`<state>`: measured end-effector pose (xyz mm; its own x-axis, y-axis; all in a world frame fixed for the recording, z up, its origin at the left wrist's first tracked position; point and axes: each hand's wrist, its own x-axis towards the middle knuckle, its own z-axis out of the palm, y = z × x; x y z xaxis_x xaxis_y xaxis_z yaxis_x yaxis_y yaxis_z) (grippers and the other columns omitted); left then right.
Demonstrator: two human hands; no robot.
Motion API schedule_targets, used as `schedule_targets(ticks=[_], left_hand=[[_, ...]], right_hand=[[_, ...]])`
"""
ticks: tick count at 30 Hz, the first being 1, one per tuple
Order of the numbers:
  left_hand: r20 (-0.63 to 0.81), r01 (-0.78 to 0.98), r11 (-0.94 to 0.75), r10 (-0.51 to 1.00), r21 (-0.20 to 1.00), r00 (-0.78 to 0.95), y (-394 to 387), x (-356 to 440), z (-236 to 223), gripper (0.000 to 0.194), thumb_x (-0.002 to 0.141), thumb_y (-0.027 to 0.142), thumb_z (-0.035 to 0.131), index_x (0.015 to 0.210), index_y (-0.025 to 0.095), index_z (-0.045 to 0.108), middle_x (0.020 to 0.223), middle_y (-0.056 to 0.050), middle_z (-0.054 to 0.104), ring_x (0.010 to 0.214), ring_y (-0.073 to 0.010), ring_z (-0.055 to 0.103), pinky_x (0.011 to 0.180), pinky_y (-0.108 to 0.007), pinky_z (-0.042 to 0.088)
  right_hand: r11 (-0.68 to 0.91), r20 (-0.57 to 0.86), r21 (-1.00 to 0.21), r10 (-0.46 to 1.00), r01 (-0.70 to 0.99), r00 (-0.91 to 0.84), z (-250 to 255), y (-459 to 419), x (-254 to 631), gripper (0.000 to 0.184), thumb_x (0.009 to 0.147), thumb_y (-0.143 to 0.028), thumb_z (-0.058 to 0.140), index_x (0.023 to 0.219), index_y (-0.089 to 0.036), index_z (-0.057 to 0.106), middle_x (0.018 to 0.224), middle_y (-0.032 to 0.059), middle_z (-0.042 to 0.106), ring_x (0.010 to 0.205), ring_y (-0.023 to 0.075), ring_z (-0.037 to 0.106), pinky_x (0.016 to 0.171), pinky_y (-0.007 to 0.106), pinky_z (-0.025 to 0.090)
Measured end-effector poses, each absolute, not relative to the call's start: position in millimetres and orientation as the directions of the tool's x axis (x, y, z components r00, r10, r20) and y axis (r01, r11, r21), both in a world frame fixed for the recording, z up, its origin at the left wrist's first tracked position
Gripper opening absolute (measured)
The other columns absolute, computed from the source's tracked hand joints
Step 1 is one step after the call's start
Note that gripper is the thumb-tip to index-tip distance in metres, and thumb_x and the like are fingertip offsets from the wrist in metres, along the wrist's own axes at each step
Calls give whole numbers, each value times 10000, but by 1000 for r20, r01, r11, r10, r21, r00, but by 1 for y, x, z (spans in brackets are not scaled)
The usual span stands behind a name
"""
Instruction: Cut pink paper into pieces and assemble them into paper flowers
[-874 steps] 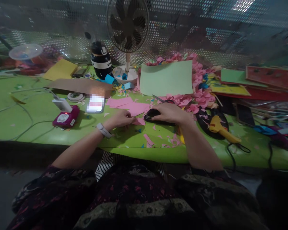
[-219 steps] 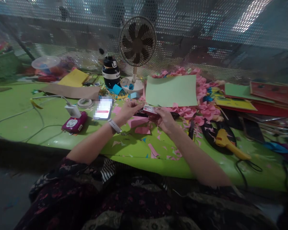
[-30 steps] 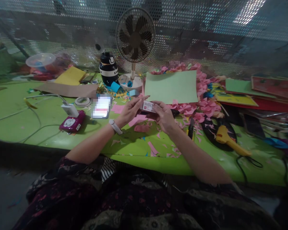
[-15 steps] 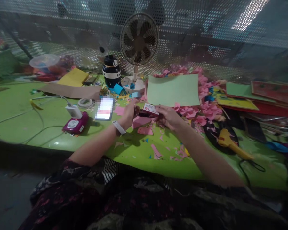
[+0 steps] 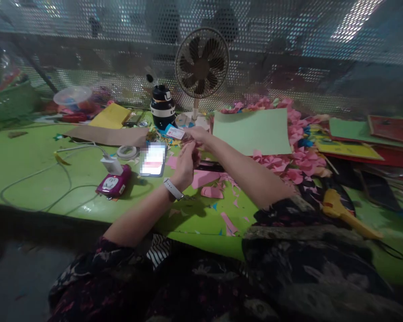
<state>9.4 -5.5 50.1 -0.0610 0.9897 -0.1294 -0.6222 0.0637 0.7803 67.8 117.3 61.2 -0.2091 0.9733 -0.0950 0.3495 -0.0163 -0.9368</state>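
My right hand (image 5: 199, 135) reaches across to the left, its fingers closed on a small white box (image 5: 175, 133) with a red mark. Just below it, my left hand (image 5: 185, 164), with a white watch band at the wrist, is curled. A long dark object (image 5: 211, 167) extends to the right from its fingers; its kind is too blurred to tell. Pink paper pieces (image 5: 206, 180) lie under and in front of it on the green tabletop. To the left of my left hand rests a phone (image 5: 153, 159) with a lit screen.
A fan (image 5: 202, 65) and a black flask (image 5: 162, 109) stand at the back. Right of them are a pale green sheet (image 5: 251, 132) and pink paper flowers (image 5: 298, 165). A yellow glue gun (image 5: 345, 214) lies at right, a purple power adapter (image 5: 116, 181) with cables at left.
My right hand has moved left, past the top of my left hand, carrying the white box toward the flask. The dark object remains by my left hand. The view has shifted slightly.
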Motion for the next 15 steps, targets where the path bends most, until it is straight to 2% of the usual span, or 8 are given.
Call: schedule_targets(ticks=[3, 6, 8, 10, 11, 15], left_hand=[[-261, -699, 182, 965, 692, -8, -2, 8, 51, 233, 1023, 341, 519, 932, 173, 652, 596, 26, 593, 482, -73, 547, 470, -180, 371], [-350, -774, 239, 936, 586, 24, 1, 7, 49, 341, 1041, 455, 459, 1087, 173, 645, 732, -44, 700, 676, -139, 696, 630, -229, 510], [-358, -795, 240, 933, 557, 31, 3, 7, 48, 384, 1036, 492, 456, 1177, 176, 622, 786, -66, 723, 743, -166, 722, 708, -264, 545], [-334, -798, 222, 942, 561, 27, 3, 6, 46, 400, 1025, 502, 480, 1248, 189, 589, 817, -65, 731, 759, -173, 725, 727, -274, 554], [-316, -796, 216, 948, 566, 33, 2, 7, 45, 415, 1019, 508, 490, 1281, 196, 571, 833, -63, 736, 759, -175, 724, 729, -277, 558], [-269, -776, 251, 957, 579, 108, -3, 10, 45, 536, 976, 581, 523, 1357, 204, 529, 852, -68, 742, 724, -186, 712, 713, -300, 569]], right_hand=[[67, -4, -843, 991, 534, -132, 62, 117, 79, 99, 930, -234, 619, 875, -160, 654, 701, 33, 691, 568, 147, 602, 594, 266, 502], [372, 277, -755, 927, 539, -251, 63, 89, 116, 153, 934, -239, 568, 954, -155, 694, 900, 68, 737, 776, 181, 672, 741, 294, 528], [566, 451, -575, 822, 591, -348, 62, 63, 144, 186, 918, -274, 590, 997, -166, 719, 1023, 100, 734, 949, 229, 660, 866, 349, 519], [653, 457, -444, 754, 614, -472, 58, 39, 167, 219, 920, -311, 595, 1022, -178, 736, 1090, 131, 722, 1047, 267, 636, 949, 402, 497], [673, 444, -421, 738, 609, -509, 55, 29, 174, 245, 928, -330, 594, 1063, -182, 735, 1114, 138, 717, 1072, 277, 629, 972, 422, 489], [718, 431, -418, 696, 556, -575, 43, 10, 182, 379, 927, -392, 640, 1258, -213, 678, 1230, 144, 680, 1164, 306, 591, 1023, 491, 474]])
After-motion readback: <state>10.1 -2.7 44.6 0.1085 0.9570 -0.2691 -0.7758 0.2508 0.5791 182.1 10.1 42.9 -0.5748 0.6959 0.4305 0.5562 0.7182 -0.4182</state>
